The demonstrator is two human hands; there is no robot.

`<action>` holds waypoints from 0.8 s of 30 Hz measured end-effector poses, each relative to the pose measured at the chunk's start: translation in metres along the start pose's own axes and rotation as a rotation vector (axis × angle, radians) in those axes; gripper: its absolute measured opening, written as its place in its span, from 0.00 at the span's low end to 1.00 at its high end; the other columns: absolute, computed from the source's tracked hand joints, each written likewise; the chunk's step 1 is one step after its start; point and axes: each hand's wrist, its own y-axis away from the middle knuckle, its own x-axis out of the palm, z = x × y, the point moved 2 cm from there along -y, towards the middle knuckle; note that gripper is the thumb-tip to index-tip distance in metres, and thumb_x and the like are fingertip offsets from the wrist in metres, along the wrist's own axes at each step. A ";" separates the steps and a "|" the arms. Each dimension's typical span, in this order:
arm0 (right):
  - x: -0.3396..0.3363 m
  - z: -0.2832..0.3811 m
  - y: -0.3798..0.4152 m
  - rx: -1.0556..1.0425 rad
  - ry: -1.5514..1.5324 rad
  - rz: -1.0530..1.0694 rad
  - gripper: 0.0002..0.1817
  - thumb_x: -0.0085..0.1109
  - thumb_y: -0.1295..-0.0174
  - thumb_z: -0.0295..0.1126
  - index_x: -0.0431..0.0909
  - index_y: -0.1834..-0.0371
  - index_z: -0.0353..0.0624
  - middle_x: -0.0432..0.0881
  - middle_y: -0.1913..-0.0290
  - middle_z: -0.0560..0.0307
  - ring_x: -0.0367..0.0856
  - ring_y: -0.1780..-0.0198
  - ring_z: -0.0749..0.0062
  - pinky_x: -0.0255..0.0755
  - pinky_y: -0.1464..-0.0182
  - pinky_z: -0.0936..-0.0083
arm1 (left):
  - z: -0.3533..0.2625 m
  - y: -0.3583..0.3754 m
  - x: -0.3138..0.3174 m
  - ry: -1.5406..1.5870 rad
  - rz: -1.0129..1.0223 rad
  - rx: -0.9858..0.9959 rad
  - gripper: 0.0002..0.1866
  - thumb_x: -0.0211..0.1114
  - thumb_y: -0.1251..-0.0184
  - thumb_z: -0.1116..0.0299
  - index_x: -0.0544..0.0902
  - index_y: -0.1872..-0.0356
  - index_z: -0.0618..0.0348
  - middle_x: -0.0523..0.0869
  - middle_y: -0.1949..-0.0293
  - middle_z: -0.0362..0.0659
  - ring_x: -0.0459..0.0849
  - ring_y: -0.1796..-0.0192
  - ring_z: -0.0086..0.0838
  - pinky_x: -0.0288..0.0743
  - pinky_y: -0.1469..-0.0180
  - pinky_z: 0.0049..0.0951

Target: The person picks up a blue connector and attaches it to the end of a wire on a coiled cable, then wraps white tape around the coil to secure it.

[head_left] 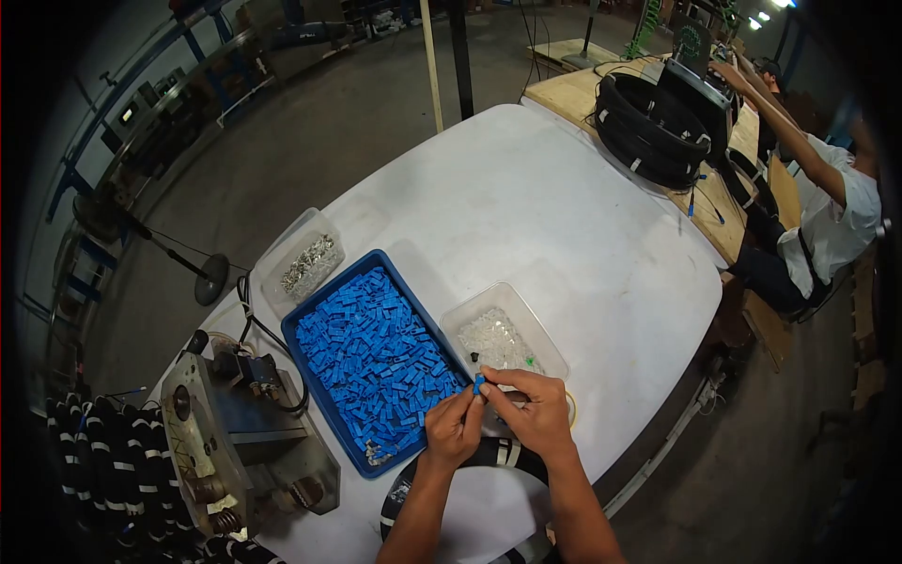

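My left hand [454, 430] and my right hand [532, 406] meet above the table's near part, fingertips pinched around one small blue connector [479, 383]. Which fingers bear its weight is too small to tell. Just left of my hands lies a blue tray [293, 351] heaped with blue connector pieces [366, 348]. Behind my right hand stands a clear tub [550, 340] of small translucent parts [495, 338]. Below my hands, a black cable coil [489, 453] with white tape bands lies partly hidden by my forearms.
A clear box [274, 291] of metal parts stands at the back left. A metal machine [249, 437] occupies the left edge. Bundled black cables [108, 461] are beyond it. Large hose coils [648, 132] rest on a wooden table [568, 94], where a person [836, 207] sits.
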 end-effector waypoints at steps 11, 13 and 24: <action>0.000 -0.021 0.049 0.015 -0.232 -0.085 0.13 0.66 0.38 0.18 0.78 0.51 0.31 0.85 0.55 0.52 0.85 0.55 0.74 0.80 0.50 0.79 | -0.028 0.020 -0.021 -0.185 0.090 -0.011 0.16 0.72 0.42 0.77 0.85 0.52 0.70 0.90 0.61 0.47 0.84 0.63 0.37 0.77 0.56 0.31; -0.001 -0.029 0.059 0.006 -0.312 -0.112 0.12 0.65 0.37 0.18 0.77 0.51 0.32 0.84 0.54 0.51 0.84 0.53 0.74 0.79 0.49 0.78 | -0.040 0.032 -0.035 -0.206 0.007 -0.054 0.21 0.75 0.45 0.75 0.84 0.48 0.67 0.90 0.55 0.43 0.82 0.52 0.39 0.75 0.47 0.35; -0.004 -0.043 0.089 0.080 -0.349 -0.037 0.10 0.60 0.33 0.19 0.70 0.53 0.37 0.81 0.54 0.51 0.82 0.58 0.73 0.80 0.51 0.76 | -0.033 0.101 -0.080 -0.390 0.061 0.027 0.14 0.74 0.46 0.76 0.85 0.56 0.63 0.86 0.61 0.46 0.82 0.54 0.40 0.73 0.49 0.37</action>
